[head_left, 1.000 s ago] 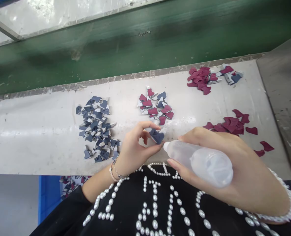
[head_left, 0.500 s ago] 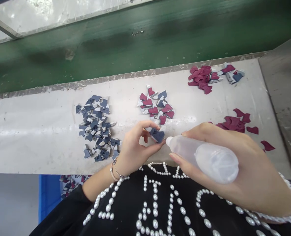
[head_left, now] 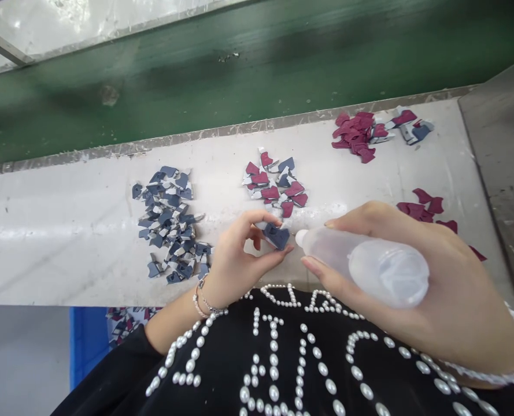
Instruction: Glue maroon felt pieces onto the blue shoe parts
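My left hand (head_left: 239, 257) pinches a small navy shoe-upper piece (head_left: 276, 236) between thumb and fingertips, just above the bench front. My right hand (head_left: 434, 294) grips a translucent plastic squeeze bottle (head_left: 369, 263) on its side. The bottle's nozzle tip (head_left: 301, 237) points at the navy piece, with a small gap between them. A pile of navy pieces (head_left: 167, 222) lies left of my left hand, and a mixed maroon and navy pile (head_left: 276, 185) lies just beyond it. My right hand partly hides a maroon pile (head_left: 419, 209).
A white-coated bench (head_left: 66, 260) carries a further maroon and navy pile (head_left: 361, 133). A green conveyor belt (head_left: 239, 75) runs behind its raised rear edge. A blue crate (head_left: 83, 346) with pieces sits below left. My black top has pearl decoration (head_left: 274, 358).
My right hand and the bottle have moved up and right, covering more of the lower maroon pile. The navy piece has risen slightly in my left hand's pinch.
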`<act>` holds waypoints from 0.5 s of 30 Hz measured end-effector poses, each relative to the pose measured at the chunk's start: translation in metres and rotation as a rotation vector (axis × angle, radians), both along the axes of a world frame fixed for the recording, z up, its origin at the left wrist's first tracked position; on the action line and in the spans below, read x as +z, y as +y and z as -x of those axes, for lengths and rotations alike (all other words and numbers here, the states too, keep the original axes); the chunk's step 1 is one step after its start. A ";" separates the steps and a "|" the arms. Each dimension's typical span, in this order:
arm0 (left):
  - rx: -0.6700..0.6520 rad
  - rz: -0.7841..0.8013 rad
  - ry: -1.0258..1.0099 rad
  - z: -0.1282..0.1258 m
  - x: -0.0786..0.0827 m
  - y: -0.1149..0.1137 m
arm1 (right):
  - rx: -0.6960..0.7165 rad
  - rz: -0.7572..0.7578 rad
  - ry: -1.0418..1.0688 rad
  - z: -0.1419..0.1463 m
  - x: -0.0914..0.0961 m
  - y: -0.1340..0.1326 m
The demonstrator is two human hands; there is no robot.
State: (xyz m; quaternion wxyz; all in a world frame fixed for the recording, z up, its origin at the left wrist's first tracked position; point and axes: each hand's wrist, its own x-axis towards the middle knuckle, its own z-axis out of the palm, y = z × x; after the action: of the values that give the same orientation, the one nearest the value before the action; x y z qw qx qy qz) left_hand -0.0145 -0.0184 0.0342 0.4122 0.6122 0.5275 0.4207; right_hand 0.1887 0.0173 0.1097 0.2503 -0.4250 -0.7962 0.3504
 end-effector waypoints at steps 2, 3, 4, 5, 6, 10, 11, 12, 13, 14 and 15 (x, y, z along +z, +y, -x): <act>0.006 0.007 -0.015 0.000 0.000 0.000 | -0.007 -0.006 -0.006 -0.001 0.001 0.000; 0.011 0.010 -0.022 0.000 0.000 0.000 | -0.006 -0.006 -0.007 -0.001 0.001 0.000; 0.016 0.013 -0.029 0.001 0.000 0.000 | 0.002 0.000 -0.007 -0.001 0.002 0.000; 0.021 0.016 -0.035 0.001 0.000 0.000 | 0.015 0.006 -0.006 -0.001 0.002 0.000; 0.021 0.021 -0.040 0.001 0.000 0.000 | 0.034 0.011 -0.003 -0.002 0.002 0.000; -0.010 0.031 -0.060 0.000 0.001 0.000 | 0.040 0.014 -0.001 -0.002 0.003 0.001; -0.017 0.030 -0.065 0.000 0.002 0.000 | 0.027 0.016 0.003 -0.002 0.003 0.002; -0.020 0.028 -0.069 0.000 0.002 0.000 | 0.018 0.020 0.006 -0.002 0.004 0.002; -0.016 0.027 -0.072 0.000 0.002 0.000 | 0.017 0.022 0.008 -0.002 0.004 0.002; -0.012 0.029 -0.073 0.000 0.003 0.000 | 0.026 0.026 0.009 -0.003 0.004 0.003; -0.007 0.034 -0.073 0.000 0.003 0.000 | 0.039 0.032 0.007 -0.003 0.004 0.003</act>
State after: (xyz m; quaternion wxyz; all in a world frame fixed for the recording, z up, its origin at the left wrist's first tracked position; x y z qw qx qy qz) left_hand -0.0146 -0.0185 0.0370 0.4430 0.5913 0.5171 0.4320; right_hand 0.1915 0.0199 0.1141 0.2395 -0.4121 -0.7978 0.3693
